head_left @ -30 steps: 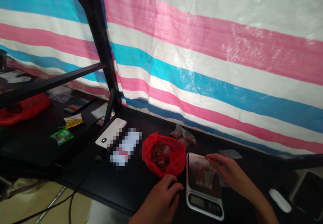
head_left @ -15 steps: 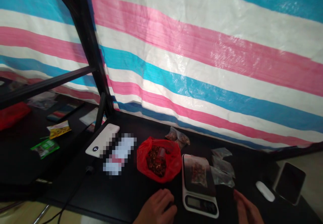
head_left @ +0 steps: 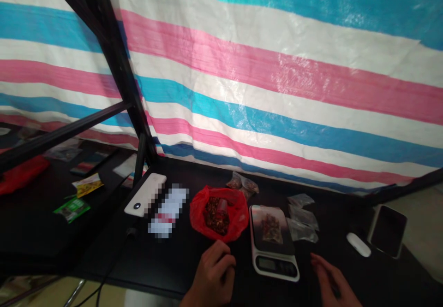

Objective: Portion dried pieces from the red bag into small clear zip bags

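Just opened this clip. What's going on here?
A person sits or stands at a black table, with no item visible in either hand. A small filled packet lies on a kitchen scale. The left hand, loosely curled, is just in front of an open red bag of brownish bits; whether they touch is unclear. The right hand is apart from the scale, to its right. Clear bags lie beside the scale, and filled bags behind the red bag.

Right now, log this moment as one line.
left hand: near red bag | right hand: beside scale | filled packet: on scale | clear packets: right of scale
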A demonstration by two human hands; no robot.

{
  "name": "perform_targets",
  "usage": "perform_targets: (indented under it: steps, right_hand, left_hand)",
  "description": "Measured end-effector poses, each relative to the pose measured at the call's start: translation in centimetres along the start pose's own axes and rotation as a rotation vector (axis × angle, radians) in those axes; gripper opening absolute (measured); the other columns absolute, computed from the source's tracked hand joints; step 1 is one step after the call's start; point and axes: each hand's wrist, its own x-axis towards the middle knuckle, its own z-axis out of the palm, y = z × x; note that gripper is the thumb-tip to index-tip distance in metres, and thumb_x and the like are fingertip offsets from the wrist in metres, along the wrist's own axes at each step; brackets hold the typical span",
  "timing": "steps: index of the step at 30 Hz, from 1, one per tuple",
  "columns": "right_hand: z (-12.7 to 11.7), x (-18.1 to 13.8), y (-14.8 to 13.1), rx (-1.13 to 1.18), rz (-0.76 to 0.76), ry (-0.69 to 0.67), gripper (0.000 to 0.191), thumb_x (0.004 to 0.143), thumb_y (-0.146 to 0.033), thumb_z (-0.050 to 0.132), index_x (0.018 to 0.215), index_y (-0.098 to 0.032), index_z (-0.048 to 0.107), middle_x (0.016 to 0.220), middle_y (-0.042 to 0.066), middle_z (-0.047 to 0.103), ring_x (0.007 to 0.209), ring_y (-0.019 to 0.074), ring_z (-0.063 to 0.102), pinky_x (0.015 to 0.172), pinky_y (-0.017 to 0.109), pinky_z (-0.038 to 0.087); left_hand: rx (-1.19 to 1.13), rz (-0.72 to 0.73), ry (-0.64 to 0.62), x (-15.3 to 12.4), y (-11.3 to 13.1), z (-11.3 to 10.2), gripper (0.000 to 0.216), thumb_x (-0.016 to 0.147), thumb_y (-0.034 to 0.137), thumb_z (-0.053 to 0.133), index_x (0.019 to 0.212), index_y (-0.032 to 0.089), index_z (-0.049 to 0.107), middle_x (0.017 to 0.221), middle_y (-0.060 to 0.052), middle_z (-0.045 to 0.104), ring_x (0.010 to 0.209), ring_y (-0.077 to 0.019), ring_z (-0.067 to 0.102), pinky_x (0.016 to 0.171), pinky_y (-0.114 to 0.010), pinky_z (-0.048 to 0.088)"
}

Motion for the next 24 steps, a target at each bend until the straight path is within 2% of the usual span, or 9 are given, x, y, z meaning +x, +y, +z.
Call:
perform_targets:
  steps: [2,5,8,12,19,24]
  right_hand:
    - [1.7,0.7,-1.8,0.002,-0.021,0.044,0.05,0.084,-0.066,0.053,0.101,-0.023,0.074,0.098,0.009,0.078,0.086,0.026,0.074,0.076,0.035,0.059]
    - [4.2,2.0,-4.9,-0.032,-0.09,0.003,0.057,0.087,-0.067,0.048,0.106,-0.019,0.071,0.102,0.013,0.075,0.082,0.0264,0.071,0.078,0.04,0.057]
    - [6.0,3.0,-7.6,-0.148,-0.169,-0.02,0.062,0.09,-0.066,0.046,0.12,-0.015,0.065,0.11,0.017,0.071,0.097,0.0308,0.067,0.091,0.046,0.05]
    - [7.5,3.3,-9.8,-0.313,-0.143,-0.014,0.077,0.087,-0.069,0.048,0.134,-0.009,0.054,0.112,0.021,0.066,0.106,0.0375,0.06,0.094,0.052,0.044]
    - [9.0,2.9,-9.6,-0.362,-0.016,-0.009,0.083,0.083,-0.074,0.051,0.135,-0.009,0.051,0.119,0.023,0.06,0.118,0.0441,0.052,0.097,0.058,0.038]
    - [9.9,2.9,-8.7,-0.399,-0.064,0.082,0.073,0.081,-0.072,0.057,0.125,-0.014,0.058,0.117,0.021,0.058,0.113,0.0437,0.052,0.093,0.059,0.04]
  left_hand:
    - [0.016,0.034,0.005,0.0,0.1,0.1,0.022,0.08,0.0,0.044,0.081,0.019,0.055,0.072,-0.004,0.055,0.064,-0.0151,0.053,0.056,-0.024,0.043]
    - [0.029,0.072,0.0,-0.2,0.3,0.1,0.022,0.079,0.001,0.044,0.081,0.019,0.056,0.071,-0.003,0.055,0.064,-0.015,0.051,0.056,-0.025,0.043]
    - [0.034,0.085,0.003,-0.3,0.5,0.0,0.022,0.078,0.001,0.045,0.08,0.019,0.056,0.071,-0.003,0.055,0.065,-0.0152,0.051,0.057,-0.025,0.044]
    - [0.039,0.107,-0.012,-0.4,0.5,0.0,0.021,0.078,0.0,0.046,0.079,0.018,0.057,0.071,-0.004,0.055,0.065,-0.0155,0.05,0.058,-0.025,0.044]
    - [0.053,0.096,-0.025,-0.2,0.6,0.0,0.021,0.079,0.001,0.045,0.078,0.019,0.057,0.069,-0.003,0.054,0.063,-0.0151,0.049,0.057,-0.025,0.043]
    - [0.083,0.115,0.003,-0.1,0.7,0.0,0.022,0.078,0.001,0.045,0.078,0.019,0.057,0.069,-0.003,0.055,0.063,-0.0154,0.05,0.057,-0.026,0.045]
